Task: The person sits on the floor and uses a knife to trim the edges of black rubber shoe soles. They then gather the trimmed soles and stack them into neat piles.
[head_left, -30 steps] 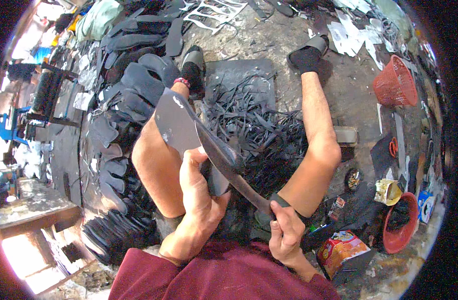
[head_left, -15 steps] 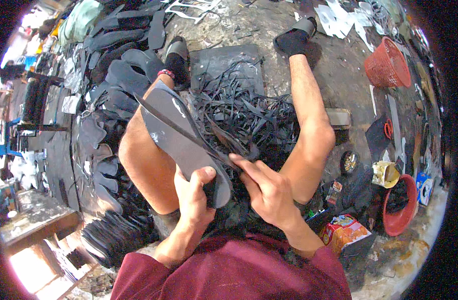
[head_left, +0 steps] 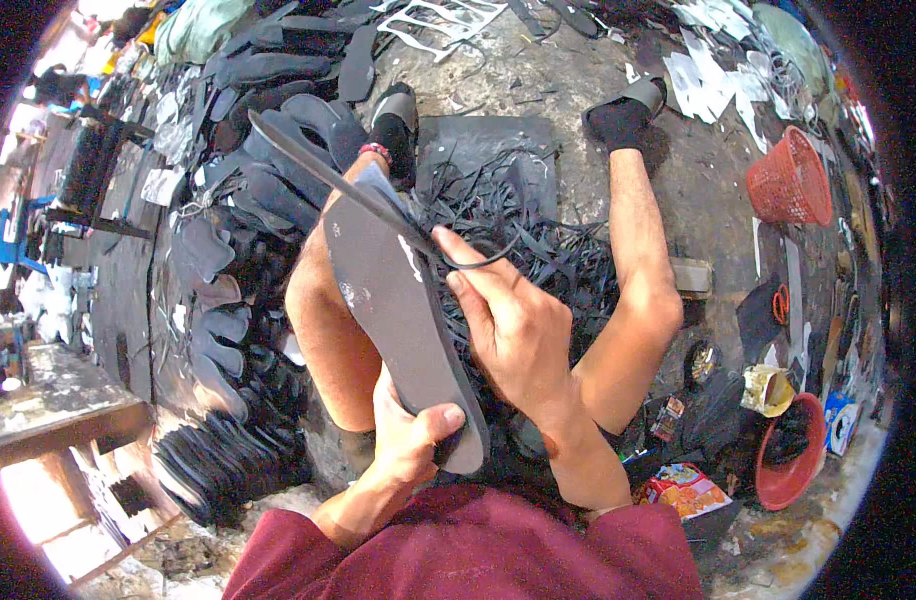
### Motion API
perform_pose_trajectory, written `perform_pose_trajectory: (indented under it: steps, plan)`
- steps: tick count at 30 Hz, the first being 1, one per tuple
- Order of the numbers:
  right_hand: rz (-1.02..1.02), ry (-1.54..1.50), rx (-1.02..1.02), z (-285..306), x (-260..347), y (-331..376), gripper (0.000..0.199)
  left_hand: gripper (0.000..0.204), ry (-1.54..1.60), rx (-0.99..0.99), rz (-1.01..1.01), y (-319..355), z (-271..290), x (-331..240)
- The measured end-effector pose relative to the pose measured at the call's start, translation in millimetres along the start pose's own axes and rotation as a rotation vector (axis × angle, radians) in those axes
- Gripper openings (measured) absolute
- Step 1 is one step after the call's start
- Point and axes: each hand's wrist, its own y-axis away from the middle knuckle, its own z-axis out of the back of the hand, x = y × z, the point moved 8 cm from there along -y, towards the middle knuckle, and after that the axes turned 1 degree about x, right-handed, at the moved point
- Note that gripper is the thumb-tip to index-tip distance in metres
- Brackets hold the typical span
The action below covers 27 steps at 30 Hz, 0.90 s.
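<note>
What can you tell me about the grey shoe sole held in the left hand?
The grey shoe sole is long and flat, rounded at its near end, and looks like foam or rubber. Whitish smudges mark its upward face. It is held slantwise, its far end toward the left. The left hand grips the near end, thumb on top. A dark strip crosses its far end; the right hand is by its right edge, contact unclear.

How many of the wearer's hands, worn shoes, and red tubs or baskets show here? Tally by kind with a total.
Hands: 2 (left hand, gripping the grey sole; right hand)
Worn shoes: 2 (left shoe; right shoe)
Red tubs or baskets: 2 (basket; tub)
Total: 6
</note>
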Motion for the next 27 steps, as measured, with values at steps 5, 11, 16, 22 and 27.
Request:
perform_pose_trajectory:
  steps: [5, 11, 16, 22, 27]
  plan:
    - [-0.008, -0.152, 0.094, 2, 0, -15, 0.032, 0.083, -0.092, 0.198, -0.071, 10, -2, -9]
    - [0.054, -0.466, 0.178, 6, 24, 44, 0.042, 0.041, 0.113, 0.075, -0.164, -13, 32, -72]
    - [-0.088, -0.424, 0.227, -7, -12, 122, 0.044, 0.039, 0.07, 0.162, 0.202, -20, 53, -59]
    - [-0.048, -0.178, 0.141, -3, -45, 196, 0.042, 0.041, 0.134, 0.117, 0.267, -13, 64, -43]
    - [0.096, -0.134, 0.196, -2, -33, 120, 0.048, 0.04, 0.048, 0.184, 0.274, -18, 50, -41]
